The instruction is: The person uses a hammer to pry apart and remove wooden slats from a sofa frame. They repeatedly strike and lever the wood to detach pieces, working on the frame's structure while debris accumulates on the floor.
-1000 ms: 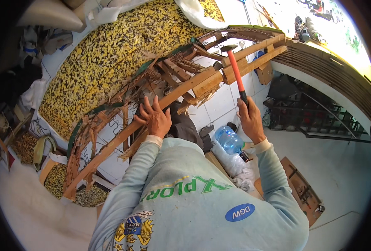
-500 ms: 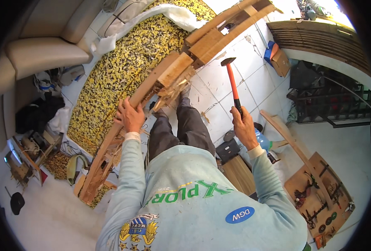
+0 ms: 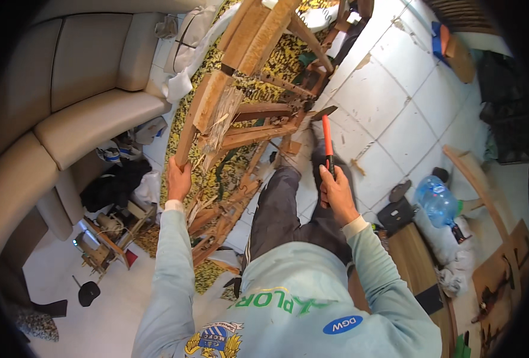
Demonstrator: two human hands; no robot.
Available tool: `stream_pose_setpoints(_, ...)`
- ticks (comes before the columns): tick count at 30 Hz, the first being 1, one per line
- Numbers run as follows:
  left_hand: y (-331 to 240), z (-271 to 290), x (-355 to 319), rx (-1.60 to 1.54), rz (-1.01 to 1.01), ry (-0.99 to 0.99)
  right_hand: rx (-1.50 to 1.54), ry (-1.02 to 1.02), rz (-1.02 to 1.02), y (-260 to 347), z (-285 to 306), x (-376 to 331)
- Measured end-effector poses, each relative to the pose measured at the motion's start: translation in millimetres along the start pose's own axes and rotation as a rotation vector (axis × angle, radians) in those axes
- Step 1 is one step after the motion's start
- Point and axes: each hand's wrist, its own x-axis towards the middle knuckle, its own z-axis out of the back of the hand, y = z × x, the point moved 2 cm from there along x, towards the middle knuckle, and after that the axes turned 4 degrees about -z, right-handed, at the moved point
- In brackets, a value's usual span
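My left hand [image 3: 179,180] is closed around the near end of a wooden rail on a bare furniture frame [image 3: 255,42]. Splintered, torn wood [image 3: 226,116] hangs along that rail. Cross slats, broken pieces and some coiled springs show inside the frame, which stands tilted in front of my legs. In my right hand [image 3: 337,194] is a hammer [image 3: 328,138] with an orange and black handle, gripped low on the black part. Its dark head is raised beside the frame's right side, apart from the rail that I hold.
Yellow-and-black speckled foam [image 3: 208,277] lies under the frame. A beige sofa [image 3: 106,119] curves along the left. To the right are a blue water bottle [image 3: 437,200], a wooden board with tools [image 3: 506,280] and a cardboard box [image 3: 457,56] on white tiles.
The furniture frame has tipped over, so its inner slats now show. My left hand still grips its rail. The hammer has come nearer the frame, and my view has turned left toward the sofa.
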Motion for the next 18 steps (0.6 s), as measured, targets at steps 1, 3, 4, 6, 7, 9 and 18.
stream_pose_setpoints(1, 1.4, 1.3, -2.1, -0.008, -0.022, -0.004, 0.016, 0.015, 0.007, -9.6, 2.5, 17.8)
stream_pose_setpoints(3, 8.6, -4.0, -3.4, -0.038, -0.06, -0.031, 0.065, 0.044, 0.045, -20.6, 11.9, 66.1)
stream_pose_setpoints(4, 0.2, -4.5, -3.6, -0.051, -0.078, -0.043, 0.069, 0.029, 0.085, -20.5, 17.0, 94.2)
stream_pose_setpoints(6, -12.4, -6.0, 2.4, -0.027, -0.064, -0.09, 0.131, -0.024, 0.156, -28.8, 24.9, 151.3)
stream_pose_setpoints(7, -27.7, -9.5, 0.1, -0.057, -0.061, -0.134, 0.167, -0.037, 0.188, -28.2, 32.5, 173.8)
stream_pose_setpoints(9, -25.1, -12.1, -6.9, 0.078, -0.061, -0.164, 0.156, -0.071, 0.276, -37.6, 51.4, 216.3)
stream_pose_setpoints(18, 102.9, 9.0, -45.7, 0.54, 0.217, -0.246, 0.918, 0.002, 0.019, -30.0, 121.6, 274.3)
